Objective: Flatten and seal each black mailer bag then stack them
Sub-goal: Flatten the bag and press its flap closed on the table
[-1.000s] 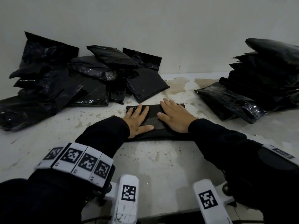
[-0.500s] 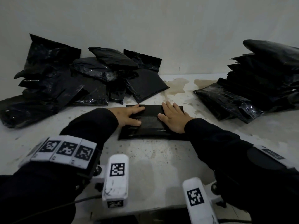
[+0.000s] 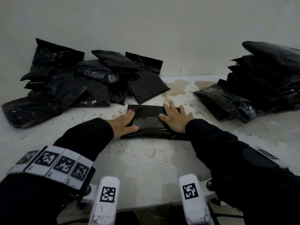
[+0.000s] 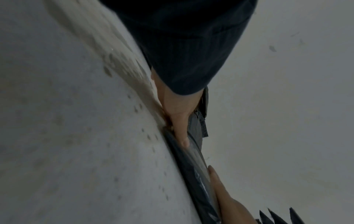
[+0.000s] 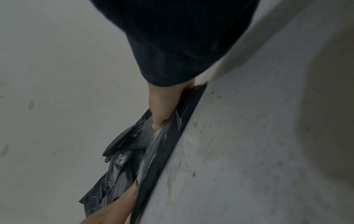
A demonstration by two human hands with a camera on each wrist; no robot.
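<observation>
A flat black mailer bag (image 3: 148,123) lies on the white table (image 3: 142,168) in front of me, its flap folded over. My left hand (image 3: 125,123) presses flat on the bag's left end, fingers straight, thumb pointing right. My right hand (image 3: 176,118) presses flat on its right end with fingers spread. In the left wrist view the left hand (image 4: 178,119) lies on the bag (image 4: 193,163). In the right wrist view the right hand (image 5: 164,106) lies on the bag (image 5: 162,148).
A loose heap of black mailer bags (image 3: 73,83) lies at the back left against the wall. A stack of black bags (image 3: 259,83) stands at the right. Brown stains (image 3: 177,86) mark the table between them.
Both hands slid apart from the bag's middle toward its ends. The left hand went furthest, out to the left edge, then came slightly back.
</observation>
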